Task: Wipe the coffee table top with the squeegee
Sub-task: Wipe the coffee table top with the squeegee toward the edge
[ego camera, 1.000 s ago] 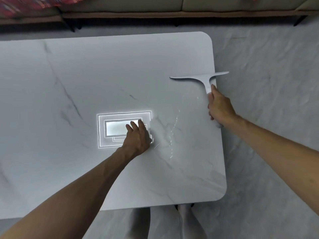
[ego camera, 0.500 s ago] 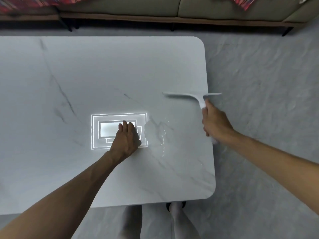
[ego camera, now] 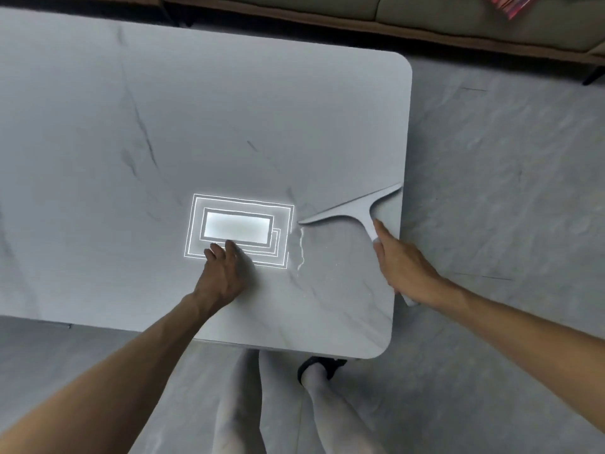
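The white squeegee lies blade-down on the grey marble coffee table top, near the table's right edge. My right hand grips its handle, whose end sticks out below my wrist. A thin line of water runs down the top just left of the blade's left tip. My left hand rests flat on the table beside that wet line, its fingers straight and touching a bright reflection of a ceiling light.
A sofa base runs along the far side, with a red patterned cloth at the top right. Grey floor surrounds the table on the right and near side. My legs stand at the table's near edge.
My right hand has drawn the squeegee toward me along the table's right side, tilting its blade. The water has gathered into a thin line. My left hand stays pressed on the top.
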A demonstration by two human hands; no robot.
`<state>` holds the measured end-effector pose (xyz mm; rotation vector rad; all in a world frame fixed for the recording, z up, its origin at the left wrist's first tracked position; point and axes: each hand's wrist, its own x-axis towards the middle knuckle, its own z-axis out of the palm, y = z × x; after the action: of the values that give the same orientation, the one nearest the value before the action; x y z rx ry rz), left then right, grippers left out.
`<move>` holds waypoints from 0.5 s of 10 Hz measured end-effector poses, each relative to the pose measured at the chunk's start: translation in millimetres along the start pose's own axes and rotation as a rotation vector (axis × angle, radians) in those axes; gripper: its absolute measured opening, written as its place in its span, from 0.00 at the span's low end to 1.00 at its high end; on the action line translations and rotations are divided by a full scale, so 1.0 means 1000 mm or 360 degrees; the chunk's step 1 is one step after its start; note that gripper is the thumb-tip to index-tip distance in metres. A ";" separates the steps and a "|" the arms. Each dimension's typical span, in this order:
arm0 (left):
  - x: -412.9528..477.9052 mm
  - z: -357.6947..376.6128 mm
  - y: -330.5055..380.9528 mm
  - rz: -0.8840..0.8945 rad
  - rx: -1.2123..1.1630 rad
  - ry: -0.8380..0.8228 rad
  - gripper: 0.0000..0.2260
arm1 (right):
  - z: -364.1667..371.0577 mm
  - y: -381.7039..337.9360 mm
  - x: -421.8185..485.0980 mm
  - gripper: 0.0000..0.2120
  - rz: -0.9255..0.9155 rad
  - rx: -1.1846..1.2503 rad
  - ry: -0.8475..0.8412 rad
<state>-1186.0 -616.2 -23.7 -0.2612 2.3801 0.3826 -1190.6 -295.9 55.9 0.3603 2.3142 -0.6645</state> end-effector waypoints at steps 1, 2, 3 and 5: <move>0.008 0.002 -0.003 -0.0034 -0.0008 0.0006 0.36 | -0.004 0.001 -0.006 0.18 -0.0167 -0.0018 0.0120; 0.006 0.002 0.000 -0.0032 0.0041 -0.0002 0.35 | -0.012 -0.015 0.007 0.18 -0.0259 -0.0052 0.0301; 0.003 -0.004 0.005 -0.0003 0.0110 -0.0071 0.34 | -0.019 -0.049 0.041 0.19 -0.0093 0.0066 0.0330; -0.013 -0.016 0.010 0.0150 -0.0052 -0.0226 0.19 | 0.015 -0.060 0.028 0.21 0.0038 0.0086 0.0250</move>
<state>-1189.3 -611.2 -1.4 -0.1325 2.2534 0.4690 -1228.1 -351.8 48.4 0.4795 2.4394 -0.7104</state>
